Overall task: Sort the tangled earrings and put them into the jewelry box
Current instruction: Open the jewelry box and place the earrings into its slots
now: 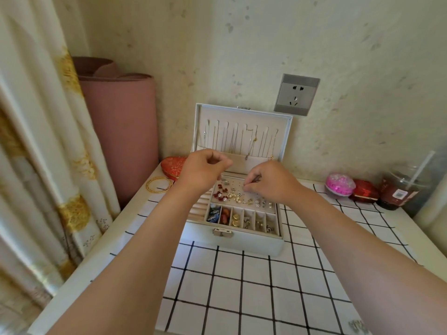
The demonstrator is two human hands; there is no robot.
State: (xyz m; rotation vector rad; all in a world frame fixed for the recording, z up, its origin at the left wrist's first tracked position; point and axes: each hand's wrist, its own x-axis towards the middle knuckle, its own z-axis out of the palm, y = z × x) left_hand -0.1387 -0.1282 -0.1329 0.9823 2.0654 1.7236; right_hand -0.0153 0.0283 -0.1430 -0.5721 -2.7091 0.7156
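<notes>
The right hand (271, 182) pinches an earring (246, 188) in a narrow grip over the stud panel of the open jewelry box (242, 244). The left hand (203, 170) is curled; I cannot tell whether its grip holds anything. The post probably wants seating straight into a free hole.

Glossy metal bangles (159, 184); checked cloth (254, 286)

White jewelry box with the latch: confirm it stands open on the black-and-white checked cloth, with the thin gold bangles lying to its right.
Wrong on one point: the thin gold bangles lie to the left of the white jewelry box, not its right. The head view shows this; the box does stand open on the black-and-white checked cloth.
</notes>
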